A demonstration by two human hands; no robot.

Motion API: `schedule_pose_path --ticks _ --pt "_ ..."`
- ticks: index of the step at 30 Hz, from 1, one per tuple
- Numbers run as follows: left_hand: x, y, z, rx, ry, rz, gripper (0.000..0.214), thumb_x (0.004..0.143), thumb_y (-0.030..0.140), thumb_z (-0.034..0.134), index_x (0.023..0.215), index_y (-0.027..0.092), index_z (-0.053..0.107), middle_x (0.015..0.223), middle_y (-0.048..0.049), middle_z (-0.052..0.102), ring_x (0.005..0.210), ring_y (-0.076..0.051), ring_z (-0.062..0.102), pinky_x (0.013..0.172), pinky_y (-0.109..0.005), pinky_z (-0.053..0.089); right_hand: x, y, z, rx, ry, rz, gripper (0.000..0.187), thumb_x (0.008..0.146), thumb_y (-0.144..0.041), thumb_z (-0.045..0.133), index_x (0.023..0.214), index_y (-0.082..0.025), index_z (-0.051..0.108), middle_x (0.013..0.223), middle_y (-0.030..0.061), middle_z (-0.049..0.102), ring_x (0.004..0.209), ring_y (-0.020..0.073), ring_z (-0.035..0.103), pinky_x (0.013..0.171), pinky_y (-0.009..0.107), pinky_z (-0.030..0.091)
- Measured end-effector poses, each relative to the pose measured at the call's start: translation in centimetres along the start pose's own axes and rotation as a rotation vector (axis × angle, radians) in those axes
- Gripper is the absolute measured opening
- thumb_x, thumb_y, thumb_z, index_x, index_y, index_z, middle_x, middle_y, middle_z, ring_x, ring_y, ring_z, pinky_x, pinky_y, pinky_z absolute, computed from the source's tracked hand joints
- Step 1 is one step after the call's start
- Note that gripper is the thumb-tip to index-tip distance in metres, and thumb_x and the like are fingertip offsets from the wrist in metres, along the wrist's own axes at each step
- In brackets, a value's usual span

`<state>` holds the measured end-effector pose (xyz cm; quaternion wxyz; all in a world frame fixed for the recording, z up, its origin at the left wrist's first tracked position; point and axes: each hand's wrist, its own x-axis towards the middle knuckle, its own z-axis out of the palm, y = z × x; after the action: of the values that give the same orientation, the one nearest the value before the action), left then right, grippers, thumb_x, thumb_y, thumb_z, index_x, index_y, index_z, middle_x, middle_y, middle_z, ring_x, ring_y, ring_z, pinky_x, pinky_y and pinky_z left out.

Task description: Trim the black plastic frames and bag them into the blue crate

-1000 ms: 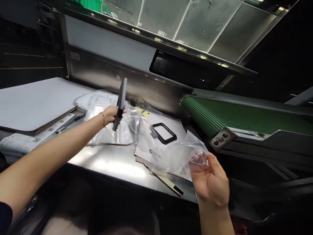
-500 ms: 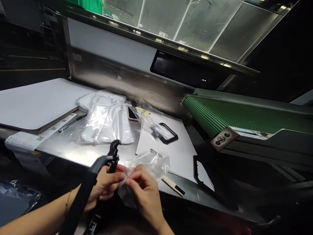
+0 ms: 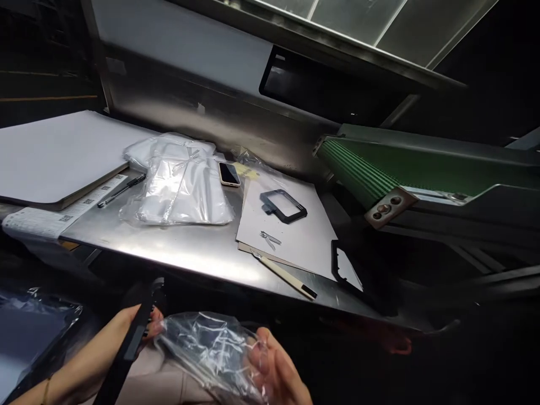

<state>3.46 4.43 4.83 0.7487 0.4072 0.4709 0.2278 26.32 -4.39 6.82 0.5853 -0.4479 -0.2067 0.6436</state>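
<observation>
Below the front edge of the steel table (image 3: 189,259), my left hand (image 3: 122,332) is closed around a long flat black plastic part (image 3: 130,343). My right hand (image 3: 274,371) holds a crumpled clear plastic bag (image 3: 206,349), its fingers showing through the film. The bag's mouth lies against the black part near my left fingers. Both hands are low, over my lap.
On the table lie a stack of clear bags (image 3: 181,185), a phone (image 3: 229,173), a pen (image 3: 122,190), a black frame (image 3: 282,205) on white card (image 3: 295,236), tweezers (image 3: 268,239), a thin stick (image 3: 284,275) and another black frame (image 3: 343,270). A green conveyor (image 3: 405,169) runs right.
Both hands dropped from the table edge to below it with the black part and bag. The bag has spread wider over the part's end. The camera tilted down.
</observation>
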Motion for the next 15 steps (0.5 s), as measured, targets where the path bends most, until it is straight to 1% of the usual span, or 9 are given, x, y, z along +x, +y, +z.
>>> schedule_pose_path --ticks 2,3,6,8,10,12,13,14,15 --pt "0.2 -1.0 -1.3 0.038 -0.011 -0.042 0.025 0.064 0.036 0.064 0.069 0.017 0.050 0.045 0.0107 0.030 0.037 -0.002 0.014 0.036 -0.018 0.007 0.2 1.6 -0.9 0.001 0.046 0.042 0.038 0.057 -0.039 0.072 0.073 -0.018 0.045 0.053 -0.0084 0.034 0.042 0.0022 0.027 0.040 0.015 0.023" --pt "0.2 -1.4 -2.0 0.051 -0.031 -0.064 0.025 0.064 0.036 0.064 0.071 0.017 0.051 0.047 0.0103 0.030 0.039 -0.002 0.014 0.037 -0.018 0.007 0.6 2.4 -1.3 -0.011 0.074 0.052 0.034 0.059 -0.036 0.072 0.071 -0.017 0.046 0.052 -0.0088 0.035 0.042 0.0014 0.027 0.039 0.014 0.022" --pt "0.3 -2.2 -3.5 0.059 -0.097 -0.111 0.029 0.072 0.041 0.053 0.089 0.018 0.054 0.053 0.0082 0.030 0.046 -0.006 0.019 0.039 -0.018 0.011 2.1 3.8 -2.9 -0.071 0.144 0.046 0.021 0.077 -0.030 0.058 0.069 -0.014 0.048 0.053 -0.0084 0.039 0.037 0.0004 0.025 0.034 0.013 0.020" --pt "0.5 -2.3 -3.9 0.073 -0.134 -0.136 0.040 0.077 0.041 0.044 0.110 0.019 0.047 0.058 0.0063 0.037 0.049 -0.007 0.022 0.040 -0.018 0.012 3.3 4.3 -3.8 -0.116 0.160 0.033 0.017 0.083 -0.027 0.050 0.074 -0.013 0.049 0.058 -0.0073 0.043 0.037 0.0005 0.028 0.032 0.013 0.022" --pt "1.1 -2.5 -3.3 0.121 -0.174 -0.153 0.055 0.078 0.037 0.045 0.128 0.019 0.029 0.063 0.0040 0.047 0.049 -0.006 0.026 0.040 -0.018 0.013 4.5 4.5 -4.2 -0.170 0.150 0.018 0.015 0.085 -0.027 0.048 0.079 -0.012 0.050 0.064 -0.0056 0.048 0.038 0.0006 0.032 0.032 0.013 0.026" --pt "2.2 -2.8 -2.0 0.192 -0.227 -0.151 0.073 0.076 0.031 0.051 0.135 0.019 0.009 0.069 0.0010 0.057 0.047 -0.006 0.030 0.040 -0.018 0.017 5.7 4.5 -3.9 -0.239 0.113 -0.001 0.016 0.085 -0.028 0.047 0.083 -0.012 0.050 0.067 -0.0045 0.049 0.039 0.0009 0.035 0.033 0.014 0.028" --pt "2.8 -3.0 -1.2 0.227 -0.252 -0.142 0.080 0.075 0.028 0.055 0.135 0.019 0.003 0.068 0.0006 0.060 0.045 -0.005 0.032 0.040 -0.018 0.019 6.1 4.4 -3.6 -0.282 0.083 -0.012 0.017 0.085 -0.029 0.046 0.084 -0.013 0.050 0.067 -0.0044 0.050 0.040 0.0010 0.035 0.034 0.014 0.029" --pt "3.4 -3.3 -0.3 0.257 -0.276 -0.132 0.085 0.074 0.025 0.058 0.135 0.019 0.000 0.066 0.0011 0.062 0.043 -0.005 0.033 0.040 -0.018 0.020 6.5 4.3 -3.2 -0.332 0.045 -0.019 0.017 0.086 -0.030 0.046 0.085 -0.013 0.050 0.067 -0.0045 0.050 0.039 0.0011 0.035 0.034 0.014 0.030" --pt "4.1 -3.7 0.6 0.277 -0.294 -0.122 0.084 0.073 0.023 0.059 0.135 0.019 0.003 0.064 0.0022 0.062 0.041 -0.005 0.034 0.039 -0.018 0.021 6.7 4.2 -2.8 -0.391 -0.002 -0.021 0.018 0.085 -0.030 0.046 0.084 -0.013 0.050 0.066 -0.0050 0.049 0.039 0.0011 0.035 0.035 0.014 0.030"
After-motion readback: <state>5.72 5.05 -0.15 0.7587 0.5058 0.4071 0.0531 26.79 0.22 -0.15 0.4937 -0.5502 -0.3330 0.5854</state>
